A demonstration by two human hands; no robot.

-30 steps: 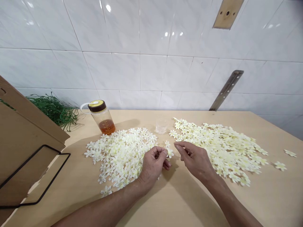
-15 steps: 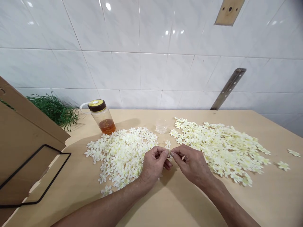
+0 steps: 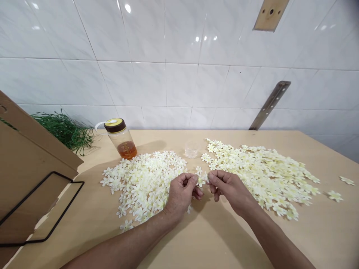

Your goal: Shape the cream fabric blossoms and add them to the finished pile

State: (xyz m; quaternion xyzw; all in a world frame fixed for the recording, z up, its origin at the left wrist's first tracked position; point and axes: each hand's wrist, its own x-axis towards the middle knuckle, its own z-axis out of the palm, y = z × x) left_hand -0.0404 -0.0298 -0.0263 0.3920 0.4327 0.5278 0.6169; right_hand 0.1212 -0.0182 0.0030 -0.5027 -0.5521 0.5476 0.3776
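Note:
Between my two hands is a small white artificial flower (image 3: 201, 180) with a yellow-green centre. My left hand (image 3: 182, 194) pinches its left side between thumb and forefinger, the other fingers curled below. On the opposite side, the thumb and forefinger of my right hand (image 3: 228, 188) are pressed together at a petal's edge. Left of my left hand spreads a heap of white flowers (image 3: 148, 183), partly covered by that hand. A broader pile of cream-yellow flowers (image 3: 263, 172) lies beyond my right hand. Just behind the held flower stands a small clear cup (image 3: 191, 150).
A bottle of amber liquid (image 3: 123, 140) stands at the back left, near green wiry stems (image 3: 66, 130). A cardboard box (image 3: 33, 175) and a black wire frame (image 3: 60, 220) occupy the left. Two loose flowers lie far right. A tiled wall (image 3: 179, 82) bounds the table.
My right hand has shifted slightly to the right, away from my left hand. The flower between them now shows its open face. My left hand stays nearly in place.

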